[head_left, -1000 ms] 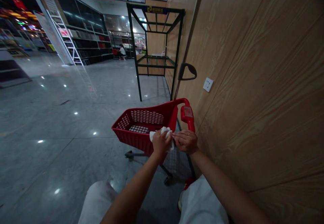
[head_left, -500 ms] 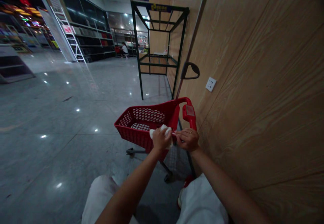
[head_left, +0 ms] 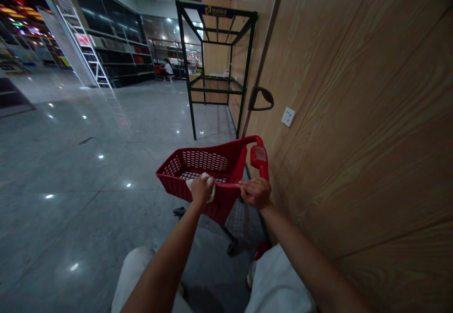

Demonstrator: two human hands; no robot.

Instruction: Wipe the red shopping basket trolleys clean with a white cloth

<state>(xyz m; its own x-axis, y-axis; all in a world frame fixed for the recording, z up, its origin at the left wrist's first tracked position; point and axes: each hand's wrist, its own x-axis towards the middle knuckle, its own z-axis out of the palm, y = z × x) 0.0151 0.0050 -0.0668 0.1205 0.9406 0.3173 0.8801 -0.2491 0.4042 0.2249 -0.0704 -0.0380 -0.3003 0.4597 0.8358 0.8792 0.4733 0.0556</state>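
A red shopping cart with a perforated plastic basket stands on the floor in front of my knees. My left hand is closed around a white cloth and presses it over the basket's near rim. Farther right along that rim, my right hand grips the red edge close to the cart's handle. The inside of the basket shows only its holed walls and floor; the part behind my hands is hidden.
A wood-panelled wall with a socket runs along my right. A long-handled tool leans there. Beyond the cart stands a dark metal rack. A ladder and a crouching person are farther back.
My left hand has slid the cloth leftward along the basket's rim, away from my right hand. My right hand stays at the rim near the handle. The view has shifted slightly.
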